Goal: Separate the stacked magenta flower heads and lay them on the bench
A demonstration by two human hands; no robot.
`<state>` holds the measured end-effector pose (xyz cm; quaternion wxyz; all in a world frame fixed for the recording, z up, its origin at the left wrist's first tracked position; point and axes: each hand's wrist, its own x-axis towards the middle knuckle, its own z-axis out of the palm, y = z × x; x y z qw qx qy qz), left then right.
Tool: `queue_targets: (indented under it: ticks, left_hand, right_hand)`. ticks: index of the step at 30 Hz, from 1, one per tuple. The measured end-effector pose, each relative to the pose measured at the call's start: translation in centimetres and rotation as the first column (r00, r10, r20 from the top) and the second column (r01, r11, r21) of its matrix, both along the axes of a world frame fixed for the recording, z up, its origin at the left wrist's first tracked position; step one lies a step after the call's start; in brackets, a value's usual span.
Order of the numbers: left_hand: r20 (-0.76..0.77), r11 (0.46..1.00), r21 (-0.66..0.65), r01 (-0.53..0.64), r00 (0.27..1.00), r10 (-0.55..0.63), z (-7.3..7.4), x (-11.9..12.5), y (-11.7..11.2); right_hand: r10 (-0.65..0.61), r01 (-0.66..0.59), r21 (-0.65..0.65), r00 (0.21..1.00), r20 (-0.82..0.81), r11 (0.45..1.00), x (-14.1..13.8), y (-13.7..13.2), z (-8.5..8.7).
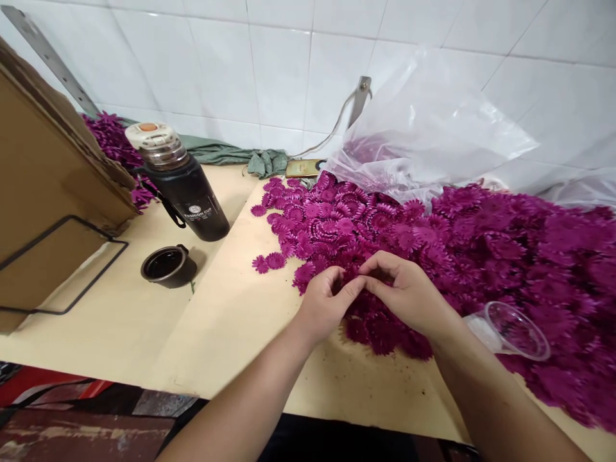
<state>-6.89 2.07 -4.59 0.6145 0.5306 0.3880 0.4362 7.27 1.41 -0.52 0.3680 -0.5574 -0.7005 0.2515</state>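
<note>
A big heap of purple artificial flower heads (462, 256) covers the right half of the wooden table (226, 321). My left hand (323, 301) and my right hand (407, 290) meet at the heap's near edge, fingertips pinched together over the flowers. Both hands are closed on a small piece among the purple petals; I cannot make out exactly what it is. A clear plastic cup (514, 328) lies on its side on the flowers just right of my right wrist.
A black thermos bottle (180, 183) stands at the left, its dark cap cup (166, 264) on the table in front. A cardboard box (43, 192) with a black wire frame sits far left. A clear plastic bag (433, 135) lies against the tiled wall; a phone (303, 167) and green cloth (231, 156) lie behind.
</note>
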Motion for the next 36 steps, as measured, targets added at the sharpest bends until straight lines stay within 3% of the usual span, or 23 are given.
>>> queue_targets:
  ticks: [7, 10, 12, 15, 18, 23, 29, 32, 36]
  left_hand:
    - [0.169, 0.999, -0.048, 0.007, 0.986, 0.001, 0.2, 0.0, -0.2]
    - [0.237, 0.99, -0.138, -0.027, 0.97, 0.059, 0.1, 0.0, -0.3]
    - [0.27, 0.981, -0.189, -0.051, 0.957, 0.101, 0.1, 0.0, -0.3]
    - [0.281, 0.975, -0.22, 0.008, 0.958, 0.056, 0.2, 0.1, -0.3]
    - [0.238, 0.977, -0.202, 0.061, 0.971, -0.012, 0.4, 0.2, -0.2]
    - [0.158, 0.992, -0.126, 0.001, 0.987, 0.019, 0.2, 0.1, 0.0]
    - [0.126, 0.995, -0.094, -0.026, 0.991, 0.038, -0.1, 0.2, 0.1]
    - [0.122, 0.995, -0.095, 0.008, 0.993, 0.004, 0.0, 0.2, 0.2]
    - [0.12, 0.999, -0.039, 0.009, 0.993, -0.004, 0.2, 0.1, 0.0]
  right_hand:
    - [-0.221, 0.218, 0.166, 0.975, 0.002, 0.962, 0.5, 0.8, 0.9]
    - [-0.501, 0.503, 0.251, 0.862, -0.077, 0.827, 2.9, 1.9, 1.6]
    - [-0.571, 0.571, 0.228, 0.818, -0.072, 0.789, 4.6, 2.5, 1.8]
    - [-0.494, 0.454, 0.269, 0.863, 0.105, 0.85, 5.4, 2.1, 1.8]
    - [-0.329, 0.23, 0.367, 0.914, 0.237, 0.901, 3.7, 0.4, 1.7]
    - [-0.038, -0.042, 0.271, 0.959, 0.282, 0.962, -0.3, -2.1, 1.4]
    - [-0.019, 0.02, -0.006, 0.989, 0.15, 1.0, -0.8, -1.8, 0.7]
    - [0.042, -0.038, -0.119, 0.999, 0.03, 0.992, -0.6, -1.3, 0.6]
    - [0.091, -0.095, -0.139, 0.995, -0.034, 0.986, -0.5, -0.8, 0.5]
